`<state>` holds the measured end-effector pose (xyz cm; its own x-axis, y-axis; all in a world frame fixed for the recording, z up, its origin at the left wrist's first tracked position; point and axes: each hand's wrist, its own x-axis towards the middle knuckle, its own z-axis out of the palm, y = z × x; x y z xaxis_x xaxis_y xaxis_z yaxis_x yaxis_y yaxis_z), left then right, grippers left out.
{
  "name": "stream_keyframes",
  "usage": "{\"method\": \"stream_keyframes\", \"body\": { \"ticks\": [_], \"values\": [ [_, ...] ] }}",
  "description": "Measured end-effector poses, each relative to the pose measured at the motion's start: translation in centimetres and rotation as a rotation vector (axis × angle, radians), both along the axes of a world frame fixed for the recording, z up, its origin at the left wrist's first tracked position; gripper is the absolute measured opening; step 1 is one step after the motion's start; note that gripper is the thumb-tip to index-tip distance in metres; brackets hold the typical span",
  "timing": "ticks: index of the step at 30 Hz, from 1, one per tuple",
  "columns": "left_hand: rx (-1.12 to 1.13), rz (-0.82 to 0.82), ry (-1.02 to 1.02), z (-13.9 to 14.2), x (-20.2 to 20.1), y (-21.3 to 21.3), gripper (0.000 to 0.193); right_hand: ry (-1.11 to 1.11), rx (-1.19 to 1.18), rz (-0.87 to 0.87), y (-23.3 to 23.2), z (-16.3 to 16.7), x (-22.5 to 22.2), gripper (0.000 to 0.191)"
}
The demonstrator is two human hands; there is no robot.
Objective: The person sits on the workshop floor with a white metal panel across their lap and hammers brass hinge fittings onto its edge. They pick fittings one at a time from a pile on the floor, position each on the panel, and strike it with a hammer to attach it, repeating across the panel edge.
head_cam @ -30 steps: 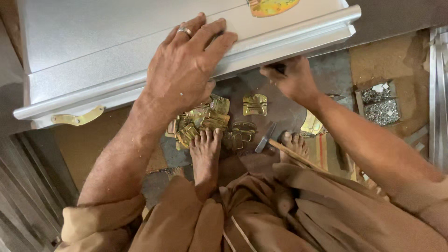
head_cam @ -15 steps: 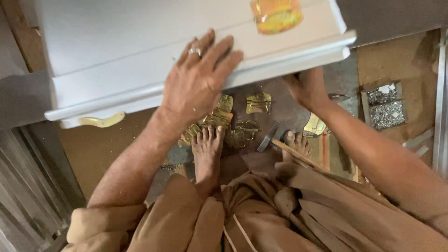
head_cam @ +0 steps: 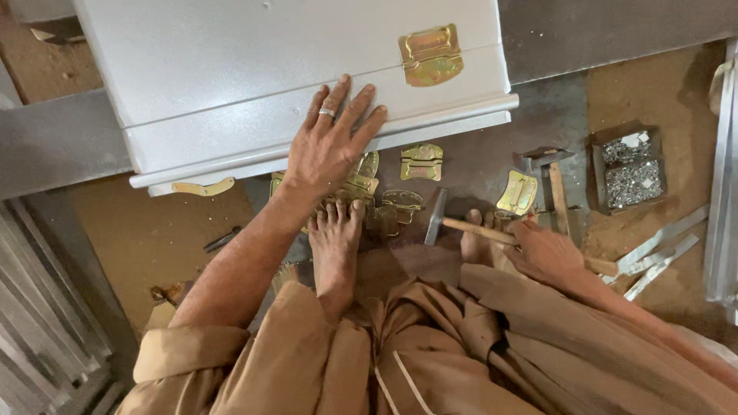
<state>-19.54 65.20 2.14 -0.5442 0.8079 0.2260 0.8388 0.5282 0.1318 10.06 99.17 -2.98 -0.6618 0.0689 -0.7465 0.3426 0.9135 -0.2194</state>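
A white metal box (head_cam: pixel 231 69) with a brass clasp (head_cam: pixel 430 54) stands on the floor in front of me. My left hand (head_cam: pixel 330 142), a ring on one finger, lies flat with spread fingers on the box's lower edge. My right hand (head_cam: pixel 546 250) grips the wooden handle of a hammer (head_cam: pixel 461 223), whose steel head points toward the box. Several brass hasps and latches (head_cam: pixel 400 184) lie on the floor between my bare feet (head_cam: pixel 334 246) and the box.
A small wooden tray of silvery nails (head_cam: pixel 630 173) sits at the right. Another hammer (head_cam: pixel 550 177) lies beside it. Metal strips (head_cam: pixel 661 250) lie at the right, metal sheets (head_cam: pixel 38 307) at the lower left. A brass handle (head_cam: pixel 201 187) lies under the box edge.
The box has swung round so its clasp faces me. My right hand left the box edge, drew back to my knee and now holds the hammer. My left hand stays on the box.
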Motion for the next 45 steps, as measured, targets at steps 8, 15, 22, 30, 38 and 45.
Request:
{"method": "stream_keyframes", "body": {
  "ticks": [8,15,22,30,38,45],
  "values": [
    [0.037,0.092,-0.402,0.8,-1.7,3.0,0.111,0.305,-0.355,-0.020,-0.9,7.2,-5.8,0.039],
    [0.071,0.079,-0.377,-1.0,-3.8,6.1,0.110,0.809,-0.258,-0.123,-2.1,11.5,-13.2,0.030],
    [0.062,0.093,-0.386,-1.1,-3.6,5.8,0.105,0.797,-0.251,-0.033,-3.4,12.2,-15.5,0.026],
    [0.055,0.098,-0.391,-0.7,-3.8,6.0,0.106,0.732,-0.130,-0.034,-3.9,12.4,-15.6,0.027],
    [-0.006,0.116,-0.408,-0.4,-4.2,6.6,0.111,0.773,-0.204,-0.150,-4.1,12.8,-16.1,0.028],
    [-0.056,0.131,-0.398,0.2,-4.3,6.4,0.107,0.730,-0.141,-0.014,-3.8,13.2,-16.6,0.028]
  ]
}}
